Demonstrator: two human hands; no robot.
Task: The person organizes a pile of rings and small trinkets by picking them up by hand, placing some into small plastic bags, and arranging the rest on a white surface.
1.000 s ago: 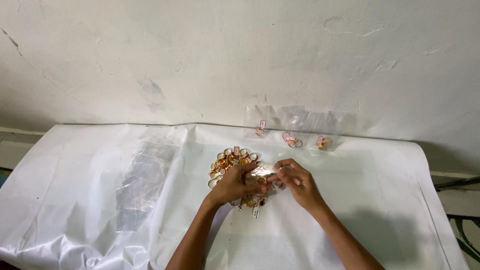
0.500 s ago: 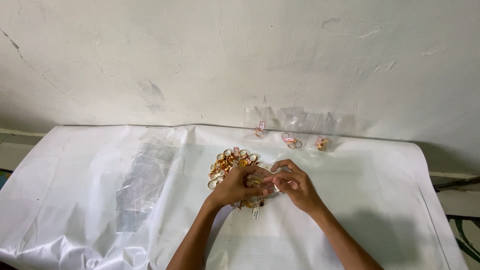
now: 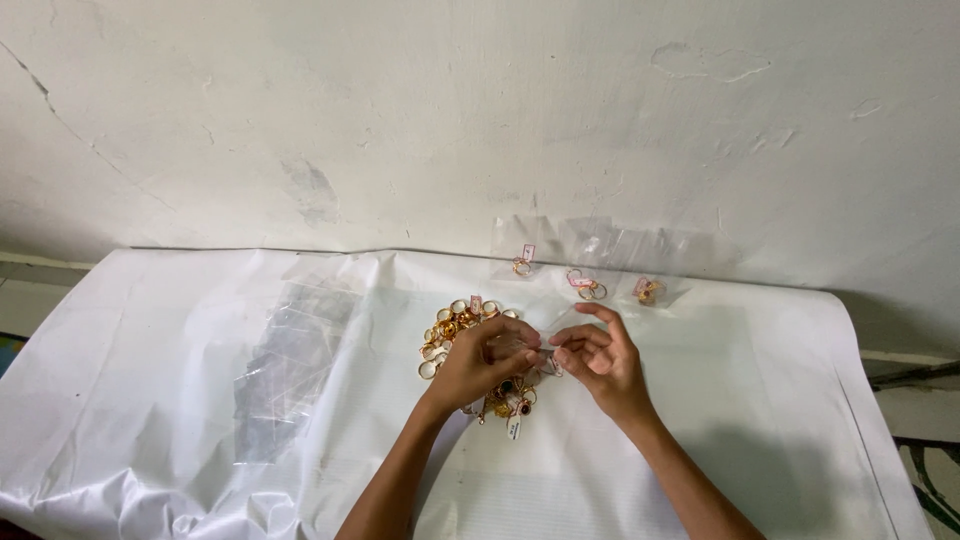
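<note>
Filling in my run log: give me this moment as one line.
left hand: over pile of gold rings | right hand: fingertips meet left's, small item pinched, unclear | bagged rings by wall | clear bags left

3 bagged rings (image 3: 587,288) at 12 o'clock, 1 gold ring pile (image 3: 452,332) centre, 1 clear bag stack (image 3: 290,365) at 9 o'clock.

Over a desk (image 3: 180,330) draped in white plastic sheet, the left hand (image 3: 487,362) and right hand (image 3: 600,360) meet fingertip to fingertip, pinching a small item too tiny to identify above a heap of gold-coloured tagged rings (image 3: 455,325), beside clear plastic sleeves (image 3: 290,365)
</note>
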